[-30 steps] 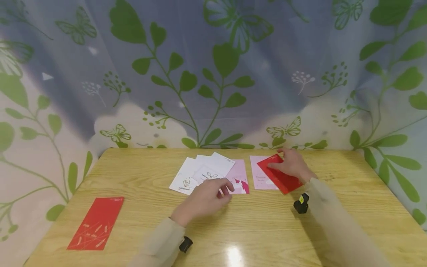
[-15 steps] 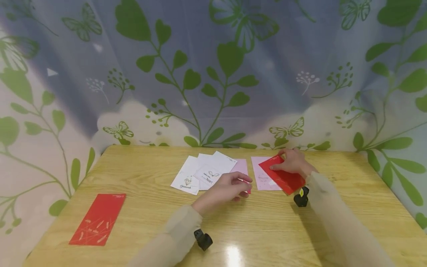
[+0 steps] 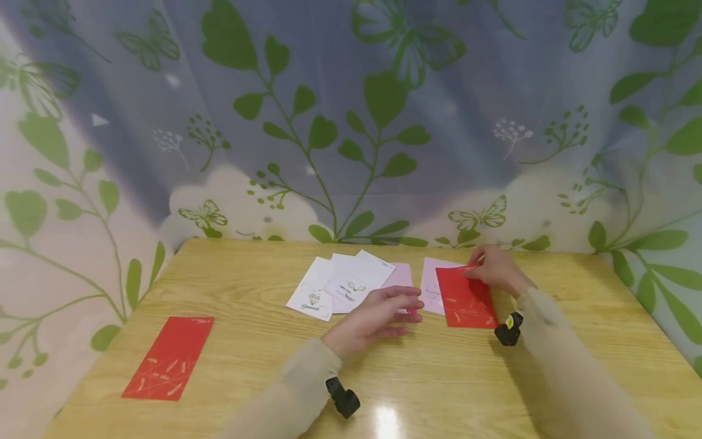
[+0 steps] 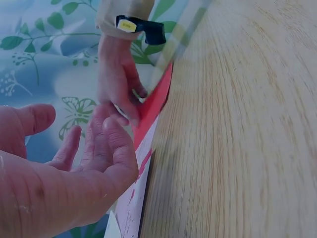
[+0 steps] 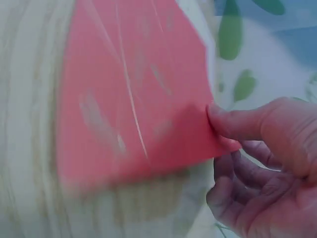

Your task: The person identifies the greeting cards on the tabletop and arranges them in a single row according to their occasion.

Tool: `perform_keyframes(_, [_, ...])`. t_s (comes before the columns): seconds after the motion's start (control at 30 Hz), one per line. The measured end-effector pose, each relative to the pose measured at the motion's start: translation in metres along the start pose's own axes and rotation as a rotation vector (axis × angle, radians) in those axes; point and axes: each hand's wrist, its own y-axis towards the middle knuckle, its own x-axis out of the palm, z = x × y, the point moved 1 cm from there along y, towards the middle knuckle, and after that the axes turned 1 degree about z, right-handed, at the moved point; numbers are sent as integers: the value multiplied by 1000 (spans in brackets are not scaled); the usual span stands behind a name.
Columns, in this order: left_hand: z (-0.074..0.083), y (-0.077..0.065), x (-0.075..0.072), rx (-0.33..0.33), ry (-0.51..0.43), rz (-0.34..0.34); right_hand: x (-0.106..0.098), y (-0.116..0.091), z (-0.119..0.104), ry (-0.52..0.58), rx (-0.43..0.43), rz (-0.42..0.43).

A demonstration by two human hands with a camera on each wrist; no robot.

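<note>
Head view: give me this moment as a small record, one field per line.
Right hand: pinches held red card at its upper-right corner
Left hand: holds nothing, partly hides left pink card
Held red card: partly covers right pink card
White cards: overlapping, partly on left pink card
Loose red card: on table, at left
Patterned cloth: behind table

From afar I see a homelike corner: wooden desk (image 3: pixel 428 372) at six o'clock, butterfly-patterned curtain (image 3: pixel 351 134) at twelve.

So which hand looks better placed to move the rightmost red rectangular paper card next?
Probably the right hand: it pinches a corner of that red rectangular paper card, while the left hand hangs apart from it, holding nothing.
</note>
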Motion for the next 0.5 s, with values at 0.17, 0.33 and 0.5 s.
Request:
perform_keyframes(0.17, [-2,2,6,2,0,22,-20,-19,-2,195,6,-51])
perform_keyframes(0.33, [-4,9,10,-10,4,30,-29,-32,-10,430,71,-105])
perform_keyframes(0.5, [-8,19,19,-19,9,27,-27,-43,-20,570,74,-117])
